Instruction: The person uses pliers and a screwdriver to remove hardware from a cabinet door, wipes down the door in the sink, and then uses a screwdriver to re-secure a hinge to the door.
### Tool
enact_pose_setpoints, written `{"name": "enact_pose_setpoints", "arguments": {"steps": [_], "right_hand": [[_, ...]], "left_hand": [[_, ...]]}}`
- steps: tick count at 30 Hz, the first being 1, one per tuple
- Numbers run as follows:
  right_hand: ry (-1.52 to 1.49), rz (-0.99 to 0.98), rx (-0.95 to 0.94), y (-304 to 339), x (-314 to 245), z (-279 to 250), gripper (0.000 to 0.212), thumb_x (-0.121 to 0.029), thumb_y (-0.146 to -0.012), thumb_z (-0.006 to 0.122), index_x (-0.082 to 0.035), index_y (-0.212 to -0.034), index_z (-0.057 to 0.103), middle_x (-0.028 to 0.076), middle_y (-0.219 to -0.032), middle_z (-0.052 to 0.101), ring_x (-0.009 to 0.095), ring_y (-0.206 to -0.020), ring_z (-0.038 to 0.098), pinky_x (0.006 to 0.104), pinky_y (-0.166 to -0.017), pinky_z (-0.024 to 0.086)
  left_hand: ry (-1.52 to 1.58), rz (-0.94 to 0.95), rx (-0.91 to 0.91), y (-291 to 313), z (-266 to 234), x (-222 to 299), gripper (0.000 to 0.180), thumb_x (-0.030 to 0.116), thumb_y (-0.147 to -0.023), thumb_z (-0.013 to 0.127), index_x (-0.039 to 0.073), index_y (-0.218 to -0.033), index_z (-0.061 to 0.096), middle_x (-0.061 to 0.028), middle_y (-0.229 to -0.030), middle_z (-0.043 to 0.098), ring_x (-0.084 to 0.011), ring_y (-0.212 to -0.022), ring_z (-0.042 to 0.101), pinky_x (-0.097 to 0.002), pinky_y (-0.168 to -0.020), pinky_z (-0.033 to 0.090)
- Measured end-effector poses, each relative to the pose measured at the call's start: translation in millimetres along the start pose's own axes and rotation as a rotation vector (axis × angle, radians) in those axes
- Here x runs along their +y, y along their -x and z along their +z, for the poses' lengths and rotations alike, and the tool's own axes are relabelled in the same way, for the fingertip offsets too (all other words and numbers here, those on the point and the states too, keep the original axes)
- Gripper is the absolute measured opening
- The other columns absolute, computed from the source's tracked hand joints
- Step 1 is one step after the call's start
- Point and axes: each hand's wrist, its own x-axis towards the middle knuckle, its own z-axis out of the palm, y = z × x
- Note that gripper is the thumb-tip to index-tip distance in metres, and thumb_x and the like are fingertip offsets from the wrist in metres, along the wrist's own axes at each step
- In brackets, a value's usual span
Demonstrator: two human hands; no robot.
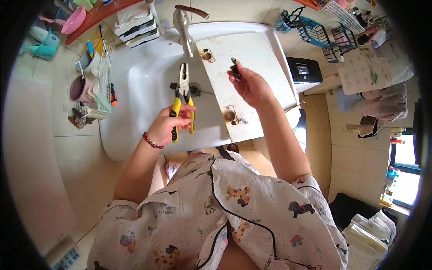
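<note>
My left hand [166, 127] is closed round the yellow-and-black handles of a pair of pliers [184, 87], whose metal jaws point away from me over the sink basin. Between the fingertips of my right hand [250, 85] is a small dark part [234, 70]; its exact kind is too small to make out. Below that hand a white panel [265, 67] lies across the right side of the white sink [139, 85]. Two round holes with stained, worn edges, an upper hole [206, 55] and a lower hole [230, 116], sit along the panel's left edge.
A metal faucet [182, 31] rises behind the basin. Left of the sink, a white wire rack [106, 74] holds cups, and an orange-and-black handled tool [113, 95] lies on the rim. Blue baskets [313, 33] hang at the back right, above a black box-shaped item [305, 70].
</note>
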Motion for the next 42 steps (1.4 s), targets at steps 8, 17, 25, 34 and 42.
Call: {"name": "enact_pose_setpoints", "arguments": {"steps": [8,17,25,34,42], "right_hand": [[-0.297,0.137,-0.139,5,8,-23,0.025,-0.028,-0.089,0.054,-0.003,-0.085,0.056,0.011,-0.084,0.062,0.017,-0.074,0.062,0.023,-0.066,0.055],[-0.258,-0.269,0.263,83,-58,-151,0.016,-0.015,-0.085,0.06,-0.002,-0.094,0.06,0.005,-0.082,0.061,0.011,-0.07,0.059,0.0188,-0.063,0.05],[-0.448,-0.342,0.55,97,-117,-348,0.016,-0.016,-0.089,0.053,-0.001,-0.091,0.058,0.007,-0.078,0.062,0.014,-0.067,0.061,0.0197,-0.057,0.053],[-0.605,-0.19,0.731,-8,-149,-532,0.013,-0.013,-0.086,0.057,-0.001,-0.089,0.058,0.009,-0.077,0.061,0.017,-0.062,0.06,0.0219,-0.051,0.054],[-0.533,-0.236,0.838,-131,-247,-596,0.017,-0.016,-0.086,0.058,-0.005,-0.078,0.049,0.005,-0.061,0.045,0.021,-0.05,0.047,0.0331,-0.052,0.049]], "left_hand": [[-0.021,0.046,0.058,10,-29,-9,0.034,-0.004,-0.074,0.054,0.0,-0.107,0.057,-0.003,-0.085,0.051,-0.0141,-0.078,0.051,-0.0282,-0.071,0.043],[0.006,0.039,0.276,34,-61,-21,0.031,-0.006,-0.072,0.054,-0.001,-0.104,0.056,-0.0054,-0.086,0.052,-0.0161,-0.076,0.051,-0.0284,-0.067,0.045],[0.036,0.123,0.513,14,-40,-7,0.035,-0.002,-0.074,0.053,0.001,-0.109,0.053,-0.0032,-0.09,0.049,-0.0124,-0.077,0.049,-0.025,-0.067,0.042],[0.046,0.122,0.837,38,39,-11,0.041,-0.002,-0.074,0.049,0.004,-0.115,0.052,-0.0017,-0.099,0.053,-0.0068,-0.077,0.049,-0.019,-0.064,0.043],[0.019,0.169,0.963,28,148,20,0.01,0.0,-0.081,0.054,0.003,-0.09,0.057,-0.002,-0.059,0.048,-0.0092,-0.045,0.034,-0.0227,-0.043,0.029]]}}
